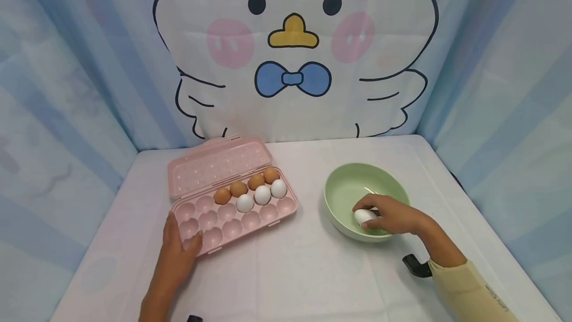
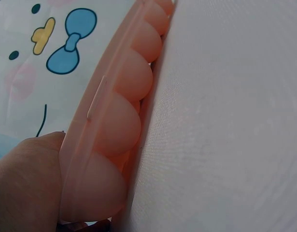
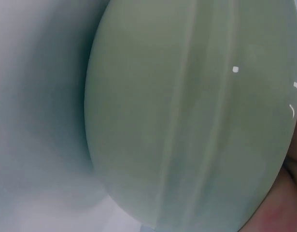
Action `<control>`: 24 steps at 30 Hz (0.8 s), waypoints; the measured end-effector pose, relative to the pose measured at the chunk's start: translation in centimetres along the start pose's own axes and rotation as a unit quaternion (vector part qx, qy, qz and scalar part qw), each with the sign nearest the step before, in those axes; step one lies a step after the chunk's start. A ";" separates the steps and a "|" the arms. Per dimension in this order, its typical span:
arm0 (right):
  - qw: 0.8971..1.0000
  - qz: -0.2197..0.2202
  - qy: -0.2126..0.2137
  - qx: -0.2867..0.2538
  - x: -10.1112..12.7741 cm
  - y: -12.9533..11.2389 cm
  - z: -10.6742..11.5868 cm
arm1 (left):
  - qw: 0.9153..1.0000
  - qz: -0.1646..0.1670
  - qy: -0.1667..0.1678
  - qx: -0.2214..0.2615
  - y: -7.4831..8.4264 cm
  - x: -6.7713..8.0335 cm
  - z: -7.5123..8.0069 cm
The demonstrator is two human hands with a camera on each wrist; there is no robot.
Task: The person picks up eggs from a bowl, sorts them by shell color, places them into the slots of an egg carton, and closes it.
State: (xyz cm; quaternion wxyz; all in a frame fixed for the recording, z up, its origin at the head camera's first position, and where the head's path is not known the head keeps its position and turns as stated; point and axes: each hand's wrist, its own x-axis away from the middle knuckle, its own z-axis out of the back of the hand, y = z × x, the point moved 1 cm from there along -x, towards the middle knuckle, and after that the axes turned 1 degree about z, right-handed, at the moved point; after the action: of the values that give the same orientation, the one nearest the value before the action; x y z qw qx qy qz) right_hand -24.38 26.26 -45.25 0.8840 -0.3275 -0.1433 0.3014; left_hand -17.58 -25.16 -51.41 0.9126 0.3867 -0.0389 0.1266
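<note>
A pink egg carton point(image 1: 232, 228) lies opened on the left, its lid point(image 1: 219, 167) folded back. Several brown eggs point(image 1: 238, 189) fill part of its back row, and three white eggs point(image 1: 262, 195) sit in the row before them. My left hand point(image 1: 173, 257) grips the carton's near left corner, thumb over the front edge. The left wrist view shows the carton's rounded cups point(image 2: 120, 123) from the side. Inside a light green bowl point(image 1: 341, 193) on the right, my right hand point(image 1: 397, 215) holds a white egg point(image 1: 364, 216) between thumb and fingers. The bowl's outer wall point(image 3: 138, 116) fills the right wrist view.
A white cloth covers the table point(image 1: 304, 262). Pale blue and white curtains point(image 1: 505, 113) stand at both sides, and a backdrop with a cartoon bird point(image 1: 292, 113) closes off the back. A black strap end point(image 1: 416, 266) sticks out by the right sleeve point(image 1: 466, 289).
</note>
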 end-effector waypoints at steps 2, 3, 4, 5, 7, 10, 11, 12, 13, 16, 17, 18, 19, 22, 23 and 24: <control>1.000 0.006 0.006 -0.022 0.0 -0.1 0.0 | 1.000 0.001 0.000 0.000 0.1 0.0 0.0; 0.999 0.008 0.009 -0.032 -0.1 -0.1 0.0 | 1.000 0.001 -0.001 0.000 0.1 0.0 0.1; 0.999 0.010 0.010 -0.040 -0.1 -0.2 0.0 | 1.000 0.001 0.000 0.000 0.1 0.1 0.1; 0.999 0.012 0.012 -0.047 -0.1 -0.3 0.0 | 1.000 0.001 0.000 0.000 0.2 0.1 0.1; 0.998 0.014 0.018 -0.055 -0.1 -0.3 0.0 | 1.000 0.000 -0.001 -0.001 0.2 0.2 0.2; 0.997 0.014 0.037 -0.060 -0.1 -0.4 -0.1 | 1.000 0.000 -0.004 0.001 0.2 0.1 0.1; 0.997 0.016 0.048 -0.060 -0.2 -0.4 -0.2 | 1.000 0.001 -0.005 0.001 0.2 0.1 0.1; 0.996 0.017 0.058 -0.060 -0.2 -0.4 -0.3 | 1.000 0.002 -0.006 0.002 0.2 0.1 0.1; 0.995 0.019 0.069 -0.064 -0.3 -0.4 -0.3 | 1.000 0.002 -0.006 0.001 0.2 0.0 0.1; 0.990 0.028 0.101 -0.096 -0.5 -0.4 -0.5 | 1.000 0.004 -0.004 0.000 0.1 0.0 0.0; 0.987 0.029 0.112 -0.108 -0.6 -0.5 -0.6 | 1.000 0.003 -0.003 0.000 0.1 0.0 0.0; 0.985 0.031 0.121 -0.119 -0.8 -0.5 -0.6 | 1.000 0.001 -0.002 0.001 0.1 0.0 0.0; 0.982 0.034 0.132 -0.133 -0.9 -0.6 -0.6 | 1.000 0.001 -0.001 0.002 0.0 0.0 0.0; 0.973 0.035 0.166 -0.159 -1.3 -1.0 -0.8 | 1.000 -0.001 -0.002 0.004 0.0 0.0 0.0; 0.969 0.034 0.178 -0.169 -1.5 -1.2 -1.0 | 1.000 0.001 -0.003 0.003 0.0 0.0 0.0; 0.965 0.037 0.191 -0.179 -1.7 -1.4 -1.1 | 1.000 0.001 -0.003 0.003 0.0 0.0 0.1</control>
State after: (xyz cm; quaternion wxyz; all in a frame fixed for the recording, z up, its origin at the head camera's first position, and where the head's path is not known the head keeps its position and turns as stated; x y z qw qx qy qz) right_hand -24.58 23.77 -45.22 0.8103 -0.5367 -0.0116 0.2351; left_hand -17.59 -25.18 -51.34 0.9112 0.3898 -0.0411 0.1265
